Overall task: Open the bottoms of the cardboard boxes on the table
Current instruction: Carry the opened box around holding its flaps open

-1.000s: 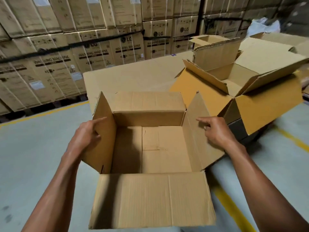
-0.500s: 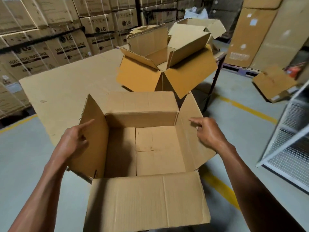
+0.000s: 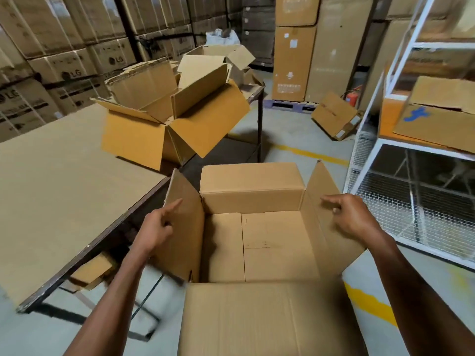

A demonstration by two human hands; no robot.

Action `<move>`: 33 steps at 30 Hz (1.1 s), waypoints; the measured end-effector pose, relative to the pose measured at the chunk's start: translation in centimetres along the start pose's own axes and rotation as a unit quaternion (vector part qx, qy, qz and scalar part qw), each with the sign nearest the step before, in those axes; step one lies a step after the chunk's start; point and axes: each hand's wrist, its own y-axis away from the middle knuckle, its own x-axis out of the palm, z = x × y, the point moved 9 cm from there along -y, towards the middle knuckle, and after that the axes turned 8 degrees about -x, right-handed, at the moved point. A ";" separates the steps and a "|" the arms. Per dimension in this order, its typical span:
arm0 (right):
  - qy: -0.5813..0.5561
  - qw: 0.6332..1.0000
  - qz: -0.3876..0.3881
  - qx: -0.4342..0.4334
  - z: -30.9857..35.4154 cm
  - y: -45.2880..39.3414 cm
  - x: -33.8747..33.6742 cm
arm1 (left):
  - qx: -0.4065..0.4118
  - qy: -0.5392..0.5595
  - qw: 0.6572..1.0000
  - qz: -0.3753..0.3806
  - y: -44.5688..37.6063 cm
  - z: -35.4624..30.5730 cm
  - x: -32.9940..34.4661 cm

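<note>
Box: the open cardboard box (image 3: pixel 259 242) is held between both hands, off the bench (image 3: pixel 64 176) edge, top flaps splayed, bottom flaps closed.
Left hand (image 3: pixel 156 227): curled on the left flap, forefinger pointing along it.
Right hand (image 3: pixel 352 217): holds the right flap, forefinger extended.
Handling: probably light and stiff but bendable; take it by the walls or flap creases.
Writing: "LG" on the stacked cartons (image 3: pixel 69 73) beyond the left hand.
Other boxes: opened boxes (image 3: pixel 167 119) ahead on the bench.
</note>
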 end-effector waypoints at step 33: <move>0.051 0.986 -0.149 -0.047 -12.1 -43.5 -31.3 | 0.150 0.033 0.983 -0.105 -40.9 -40.1 8.5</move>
